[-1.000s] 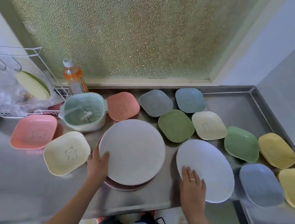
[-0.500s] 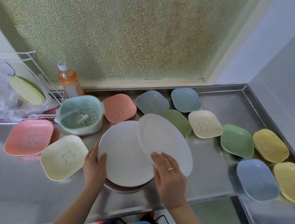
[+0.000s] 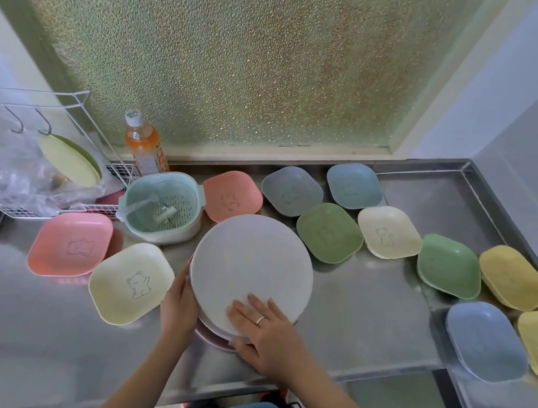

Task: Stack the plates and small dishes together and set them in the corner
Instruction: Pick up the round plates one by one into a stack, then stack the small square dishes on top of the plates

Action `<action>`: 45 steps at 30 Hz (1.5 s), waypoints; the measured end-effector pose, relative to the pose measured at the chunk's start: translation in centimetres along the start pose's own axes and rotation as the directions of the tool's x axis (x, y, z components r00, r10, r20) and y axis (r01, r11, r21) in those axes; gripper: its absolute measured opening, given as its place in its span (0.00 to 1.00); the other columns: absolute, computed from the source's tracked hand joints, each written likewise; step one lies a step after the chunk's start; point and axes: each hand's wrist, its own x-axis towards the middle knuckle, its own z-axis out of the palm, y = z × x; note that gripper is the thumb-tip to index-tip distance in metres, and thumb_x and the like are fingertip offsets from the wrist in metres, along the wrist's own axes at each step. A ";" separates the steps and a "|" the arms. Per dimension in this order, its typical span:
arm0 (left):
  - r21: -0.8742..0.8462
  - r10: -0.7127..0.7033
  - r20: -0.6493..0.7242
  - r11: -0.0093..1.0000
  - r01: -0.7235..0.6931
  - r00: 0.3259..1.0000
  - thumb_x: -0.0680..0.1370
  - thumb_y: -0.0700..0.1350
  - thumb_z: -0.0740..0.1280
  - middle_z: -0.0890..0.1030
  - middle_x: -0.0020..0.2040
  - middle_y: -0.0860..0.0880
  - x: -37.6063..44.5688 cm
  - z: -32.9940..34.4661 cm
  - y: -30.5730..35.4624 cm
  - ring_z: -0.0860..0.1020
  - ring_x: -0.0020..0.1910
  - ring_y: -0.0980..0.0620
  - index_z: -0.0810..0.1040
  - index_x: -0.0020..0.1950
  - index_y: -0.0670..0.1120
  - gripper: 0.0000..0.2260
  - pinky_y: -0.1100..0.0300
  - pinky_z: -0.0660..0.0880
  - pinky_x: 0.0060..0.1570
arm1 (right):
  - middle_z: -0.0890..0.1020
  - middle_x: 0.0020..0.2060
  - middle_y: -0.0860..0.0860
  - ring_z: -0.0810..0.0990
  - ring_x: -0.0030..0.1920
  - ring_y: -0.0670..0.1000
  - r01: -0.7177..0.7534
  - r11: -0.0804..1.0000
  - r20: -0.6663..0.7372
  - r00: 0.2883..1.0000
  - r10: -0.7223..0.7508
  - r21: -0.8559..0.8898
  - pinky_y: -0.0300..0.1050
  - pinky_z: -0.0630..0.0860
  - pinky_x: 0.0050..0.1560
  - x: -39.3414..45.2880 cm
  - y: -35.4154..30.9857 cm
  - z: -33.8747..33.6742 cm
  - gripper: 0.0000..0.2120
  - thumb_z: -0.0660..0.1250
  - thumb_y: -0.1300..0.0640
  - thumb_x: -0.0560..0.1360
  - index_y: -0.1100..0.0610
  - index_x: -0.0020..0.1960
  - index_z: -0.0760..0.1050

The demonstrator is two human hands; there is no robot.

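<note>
Now both grips meet on the plate stack (image 3: pixel 251 267): left hand (image 3: pixel 178 308) cupping its 9 o'clock rim, right hand (image 3: pixel 268 333) flat at 6; nearest cream dish (image 3: pixel 130 283) lies at 9, left-hand side.

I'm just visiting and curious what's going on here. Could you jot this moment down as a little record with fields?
place: steel counter below a frosted window
activity: stacking plates
plate stack: white plates piled on a pink plate
left hand: holds the stack's left edge
right hand: fingers flat on the top plate, thumb at the rim
small dishes: twelve lie singly around the stack, none stacked yet
dish colours: pink, cream, grey, blue, green, yellow
other things: strainer bowl, drink bottle, wire rack
</note>
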 end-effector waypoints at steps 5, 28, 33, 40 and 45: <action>-0.015 -0.042 -0.048 0.999 0.042 0.998 0.81 0.47 0.57 0.79 0.55 0.49 0.4 0.0 1.1 0.72 0.53 0.50 0.78 0.62 0.47 0.14 0.58 0.64 0.54 | 0.63 0.74 0.49 0.57 0.75 0.47 -0.159 0.960 -0.323 0.918 0.230 0.232 0.50 0.52 0.75 0.5 1.8 -2.5 0.23 0.53 0.51 0.80 0.54 0.75 0.60; 0.251 0.060 0.103 0.964 -0.085 0.993 0.81 0.37 0.53 0.74 0.56 0.45 0.7 0.7 -0.3 0.71 0.53 0.47 0.65 0.68 0.41 0.16 0.56 0.66 0.54 | 0.57 0.76 0.48 0.59 0.74 0.50 -0.573 0.508 0.030 0.681 0.731 0.643 0.36 0.55 0.67 2.2 4.9 -2.1 0.30 0.51 0.68 0.79 0.52 0.77 0.49; 0.232 0.123 -0.025 0.966 -0.114 0.992 0.80 0.44 0.54 0.79 0.50 0.44 1.0 -0.4 -0.1 0.75 0.48 0.43 0.76 0.59 0.40 0.14 0.51 0.70 0.45 | 0.55 0.76 0.49 0.56 0.75 0.50 -0.551 0.480 0.021 0.671 0.741 0.683 0.35 0.51 0.68 2.0 4.9 -2.0 0.31 0.52 0.68 0.79 0.54 0.78 0.46; -0.259 -0.576 -0.499 0.812 0.523 0.648 0.73 0.53 0.64 0.77 0.50 0.41 2.1 -5.5 -2.6 0.78 0.41 0.38 0.69 0.60 0.39 0.22 0.46 0.79 0.47 | 0.71 0.69 0.51 0.69 0.67 0.51 -0.469 0.492 -0.168 0.576 0.800 0.733 0.50 0.66 0.68 0.9 3.4 -2.0 0.23 0.59 0.60 0.78 0.55 0.72 0.63; -0.450 -0.733 -0.324 0.676 0.584 0.598 0.68 0.49 0.72 0.78 0.52 0.40 2.8 -6.8 -3.9 0.80 0.35 0.39 0.68 0.62 0.39 0.27 0.49 0.80 0.35 | 0.75 0.63 0.52 0.73 0.62 0.52 -0.466 0.515 -0.178 0.593 0.785 0.719 0.55 0.71 0.63 1.1 3.3 -2.3 0.22 0.60 0.56 0.74 0.55 0.67 0.67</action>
